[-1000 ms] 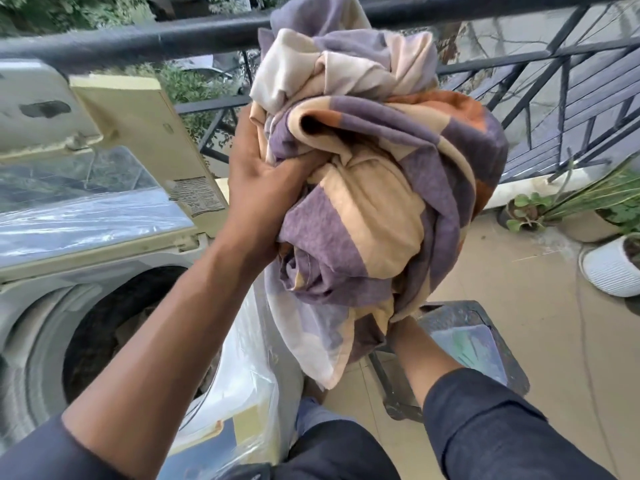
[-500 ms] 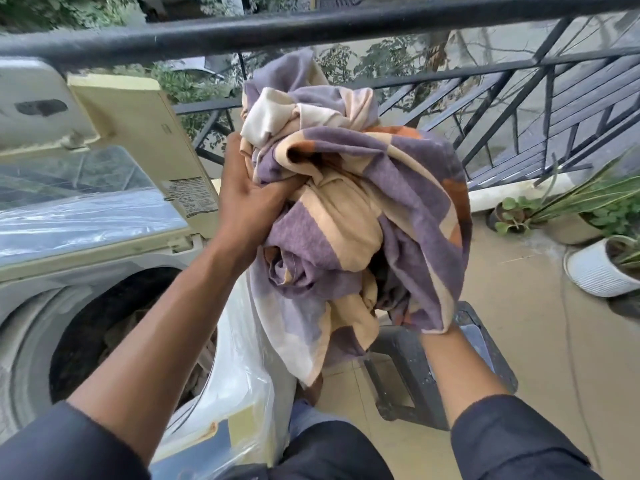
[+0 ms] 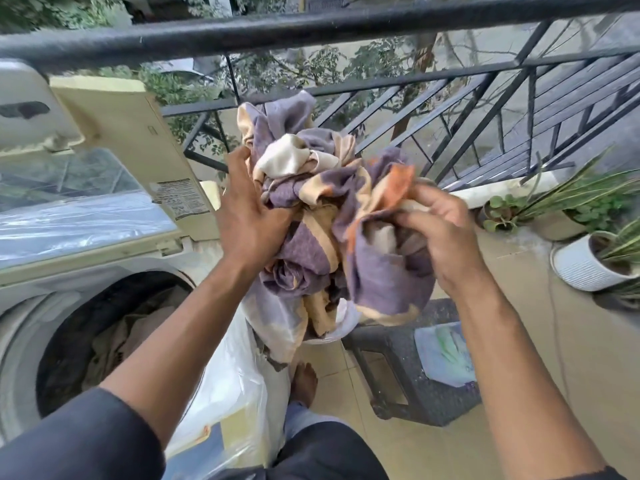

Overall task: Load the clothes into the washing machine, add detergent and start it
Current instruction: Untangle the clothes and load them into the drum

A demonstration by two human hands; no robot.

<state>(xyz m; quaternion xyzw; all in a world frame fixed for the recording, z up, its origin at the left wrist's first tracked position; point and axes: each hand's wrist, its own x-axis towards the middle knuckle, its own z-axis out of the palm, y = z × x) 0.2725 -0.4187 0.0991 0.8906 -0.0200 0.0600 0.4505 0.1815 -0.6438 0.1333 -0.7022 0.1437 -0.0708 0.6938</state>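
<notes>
Both hands are grasping one bunched cloth, purple, cream and orange, in the air. The left hand is gripping its left flank with fingers dug into the folds; the right hand is pinching an orange-edged fold at its right side. The bundle is hanging with its long axis roughly upright, a loose tail trailing down below the two grips.

The drum opening of the washing machine is lying down and to the left of the bundle, so the left hand is the nearer one and the move I would expect is a swing leftward and down. The lid is standing raised behind the opening. At least one brownish garment is already lying in the drum.

To the right, one dark stool is carrying one pale packet, possibly detergent. Two pots of plants are sitting by the railing.
</notes>
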